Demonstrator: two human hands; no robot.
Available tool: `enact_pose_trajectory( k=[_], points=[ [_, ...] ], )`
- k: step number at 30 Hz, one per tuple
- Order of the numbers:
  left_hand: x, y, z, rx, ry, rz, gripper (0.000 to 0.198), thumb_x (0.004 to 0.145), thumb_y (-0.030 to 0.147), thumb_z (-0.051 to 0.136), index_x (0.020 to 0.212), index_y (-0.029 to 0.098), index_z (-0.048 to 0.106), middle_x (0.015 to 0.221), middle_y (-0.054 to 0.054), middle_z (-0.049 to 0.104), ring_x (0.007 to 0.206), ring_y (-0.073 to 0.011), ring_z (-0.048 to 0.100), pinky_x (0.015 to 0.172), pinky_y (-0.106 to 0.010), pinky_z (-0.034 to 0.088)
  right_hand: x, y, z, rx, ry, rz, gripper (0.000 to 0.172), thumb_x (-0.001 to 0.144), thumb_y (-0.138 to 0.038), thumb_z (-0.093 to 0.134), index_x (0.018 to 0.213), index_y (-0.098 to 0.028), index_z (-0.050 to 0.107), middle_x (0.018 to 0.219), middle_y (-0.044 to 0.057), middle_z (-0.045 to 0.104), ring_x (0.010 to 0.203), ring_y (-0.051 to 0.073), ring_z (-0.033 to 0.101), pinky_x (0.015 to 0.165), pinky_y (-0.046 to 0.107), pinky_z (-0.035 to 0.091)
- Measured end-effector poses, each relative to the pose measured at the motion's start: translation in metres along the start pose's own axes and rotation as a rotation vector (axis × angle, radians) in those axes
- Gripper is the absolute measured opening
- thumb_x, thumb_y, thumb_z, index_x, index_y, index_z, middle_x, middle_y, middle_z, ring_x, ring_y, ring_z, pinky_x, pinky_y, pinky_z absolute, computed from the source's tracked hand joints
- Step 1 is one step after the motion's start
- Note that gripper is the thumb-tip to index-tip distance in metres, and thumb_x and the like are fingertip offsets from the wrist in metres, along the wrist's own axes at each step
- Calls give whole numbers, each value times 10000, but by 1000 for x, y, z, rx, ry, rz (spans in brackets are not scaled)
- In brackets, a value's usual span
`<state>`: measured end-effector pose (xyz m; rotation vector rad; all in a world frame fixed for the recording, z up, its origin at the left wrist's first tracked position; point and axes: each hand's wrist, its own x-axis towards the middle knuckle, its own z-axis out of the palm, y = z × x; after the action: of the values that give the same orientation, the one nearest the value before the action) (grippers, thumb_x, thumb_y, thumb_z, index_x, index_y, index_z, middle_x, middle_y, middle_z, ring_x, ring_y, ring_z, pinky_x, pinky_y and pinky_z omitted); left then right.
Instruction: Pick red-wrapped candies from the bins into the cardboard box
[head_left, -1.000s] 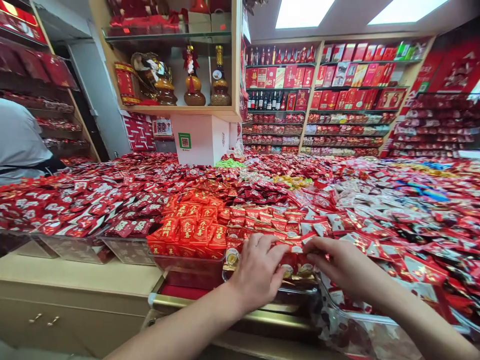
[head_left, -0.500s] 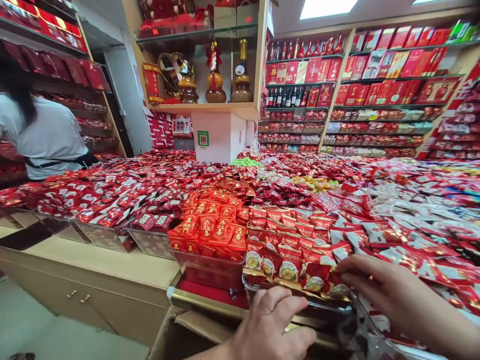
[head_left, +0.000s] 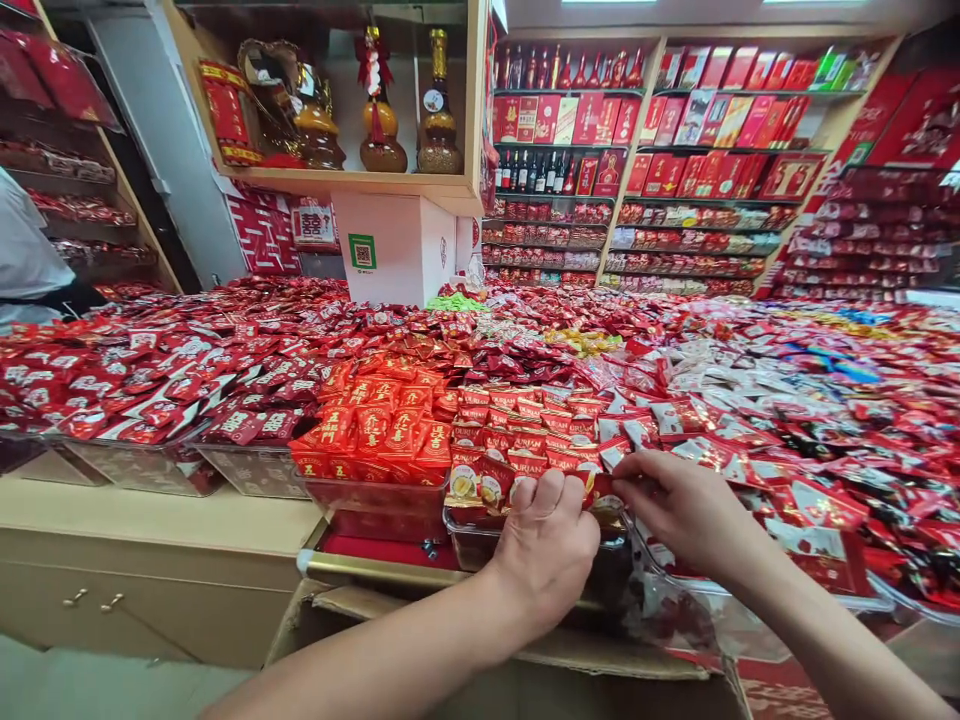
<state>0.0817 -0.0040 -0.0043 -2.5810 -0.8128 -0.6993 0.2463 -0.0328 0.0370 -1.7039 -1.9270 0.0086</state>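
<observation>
Small red and gold durian candy packets stand in rows in a clear plastic bin. Over the front row my left hand is closed, its curled fingers on one of the packets and its fingertips partly hidden. At the bin's right front corner, thumb and fingers of my right hand pinch the edge of a durian packet. Orange-red candy packets with gold lettering fill the bin just left. Red and white packets lie beside my right hand.
Below my forearms is an open cardboard box, in front of the gold counter edge. Mounds of wrapped sweets spread behind the bins. A white pillar carries a display cabinet. Someone in a white shirt stands far left.
My left hand has moved up from in front of the bin onto the front durian packets, its fingers curling in. My right hand stays at the bin's right corner. The view has shifted right.
</observation>
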Motion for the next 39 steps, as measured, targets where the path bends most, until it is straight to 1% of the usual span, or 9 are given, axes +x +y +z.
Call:
enact_pose_trajectory(
  k=[4, 8, 13, 20, 27, 32, 35, 37, 39],
  points=[
    [6, 11, -3, 14, -19, -51, 89, 731, 211, 622, 665, 167, 584, 824, -49, 489, 871, -233, 411, 734, -381, 369, -3, 1, 1, -14, 21, -29, 101, 776, -231, 457, 761, -194, 551, 695, 9, 598, 624, 151, 548, 582, 255, 418],
    [7, 18, 1, 34, -44, -98, 59, 728, 203, 620, 706, 160, 585, 817, -51, 484, 838, -234, 408, 719, -390, 372, -4, 4, 2, 12, -41, -45, 124, 803, -250, 436, 763, -202, 543, 689, 9, 600, 611, 147, 549, 569, 247, 424],
    [2, 13, 3, 29, -71, -27, 44, 757, 189, 577, 778, 154, 561, 822, -49, 470, 828, -231, 408, 705, -389, 381, 1, 9, 5, 4, -86, -22, 141, 819, -251, 428, 768, -206, 552, 725, 17, 612, 649, 160, 560, 604, 266, 432],
    [2, 6, 0, 1, -89, 0, 29, 767, 178, 555, 756, 158, 537, 838, -50, 464, 846, -236, 406, 720, -409, 376, 1, 11, 4, -117, -170, -107, 111, 813, -219, 455, 804, -213, 565, 780, 31, 606, 741, 185, 549, 648, 285, 422],
    [6, 2, 1, -42, -113, -9, 18, 759, 170, 551, 746, 168, 539, 825, -44, 476, 827, -231, 422, 646, -382, 373, 6, -4, -4, -279, -318, -42, 60, 735, -157, 541, 770, -203, 555, 743, 44, 598, 746, 214, 556, 605, 270, 392],
    [5, -5, -4, -135, -61, -2, 79, 785, 182, 526, 710, 174, 548, 832, -39, 511, 831, -218, 440, 669, -368, 376, 20, -14, -6, -387, -363, -21, 61, 682, -139, 521, 695, -190, 554, 669, 52, 612, 644, 205, 564, 508, 240, 289],
    [2, -12, -10, -216, -9, -9, 165, 794, 251, 525, 939, 183, 567, 1065, -61, 517, 979, -240, 416, 794, -387, 374, 26, -15, -6, -334, -376, -28, 82, 645, -114, 515, 644, -190, 545, 608, 24, 605, 575, 159, 535, 474, 224, 236],
    [2, -17, -11, -226, 17, -8, 366, 807, 273, 512, 1158, 177, 470, 1221, -65, 455, 1074, -253, 367, 870, -396, 350, 28, -14, -6, -277, -386, -19, 69, 634, -124, 526, 632, -192, 541, 590, 6, 600, 540, 134, 506, 464, 213, 227],
    [2, -21, -10, -217, 22, -9, 421, 828, 263, 482, 1230, 167, 406, 1240, -58, 458, 1084, -250, 365, 881, -393, 352, 28, -14, -7, -251, -398, -7, 52, 627, -142, 545, 633, -193, 536, 583, -4, 596, 517, 122, 484, 456, 208, 223]
  ],
)
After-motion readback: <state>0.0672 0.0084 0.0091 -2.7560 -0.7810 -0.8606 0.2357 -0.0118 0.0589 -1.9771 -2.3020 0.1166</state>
